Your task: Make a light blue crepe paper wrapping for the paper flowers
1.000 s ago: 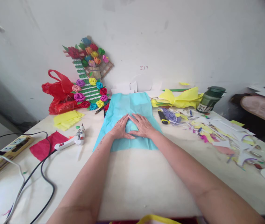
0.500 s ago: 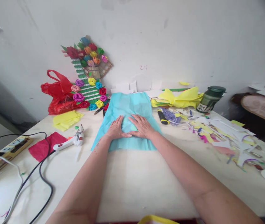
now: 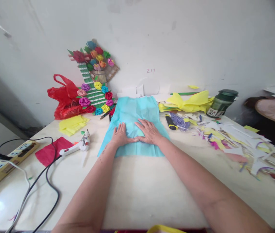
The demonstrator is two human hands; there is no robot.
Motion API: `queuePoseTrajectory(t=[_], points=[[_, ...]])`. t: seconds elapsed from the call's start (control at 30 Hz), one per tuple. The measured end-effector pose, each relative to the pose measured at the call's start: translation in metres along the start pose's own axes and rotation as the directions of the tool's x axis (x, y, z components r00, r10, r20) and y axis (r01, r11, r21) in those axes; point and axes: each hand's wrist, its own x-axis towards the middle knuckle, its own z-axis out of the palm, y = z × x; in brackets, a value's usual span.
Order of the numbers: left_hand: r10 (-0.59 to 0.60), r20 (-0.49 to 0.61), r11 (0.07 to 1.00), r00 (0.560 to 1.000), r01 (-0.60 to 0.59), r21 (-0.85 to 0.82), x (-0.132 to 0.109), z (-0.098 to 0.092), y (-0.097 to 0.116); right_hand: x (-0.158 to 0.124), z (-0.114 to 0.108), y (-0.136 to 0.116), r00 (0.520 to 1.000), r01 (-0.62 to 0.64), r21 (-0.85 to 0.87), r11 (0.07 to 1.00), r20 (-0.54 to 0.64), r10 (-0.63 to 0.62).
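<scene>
A light blue sheet of tissue paper lies flat on the pale table, reaching back to the wall. My left hand rests palm down on its near left part, fingers stretched out. My right hand lies flat beside it on the near right part, fingers spread. The thumbs almost touch at the sheet's middle. Neither hand holds anything.
A white glue gun with a black cord lies to the left, by a red paper piece, yellow sheets and a power strip. A red bag and paper-flower craft stand behind. Yellow paper, a green jar and scraps fill the right.
My left hand has slid a little to the left on the blue sheet, so the hands lie slightly further apart. The view has shifted a bit.
</scene>
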Motion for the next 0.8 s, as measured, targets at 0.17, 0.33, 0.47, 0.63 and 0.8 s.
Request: queuePoseTrajectory(t=[0.17,0.33,0.47,0.63,0.8], points=[[0.059,0.006,0.997,0.998,-0.059,-0.046,-0.002,0.001,-0.004,0.0,-0.003,-0.001,1.0,-0.003,0.015,1.0,0.002,0.003],[0.071,0.016,0.997,0.997,-0.071,0.008,-0.003,-0.002,-0.004,-0.001,-0.003,-0.001,1.0,-0.007,0.024,1.0,-0.004,0.007],[0.062,0.032,0.997,0.998,-0.064,0.044,-0.001,-0.006,-0.005,-0.001,0.0,0.0,1.0,-0.022,0.033,0.999,0.004,0.021],[0.15,-0.15,0.989,0.977,-0.148,0.027,0.006,-0.012,0.001,0.0,0.002,0.0,0.999,-0.029,0.046,0.999,0.029,0.027],[0.341,-0.264,0.918,0.902,-0.38,-0.114,0.017,-0.003,0.014,0.001,-0.002,-0.001,0.997,-0.044,0.058,0.997,0.059,0.041]])
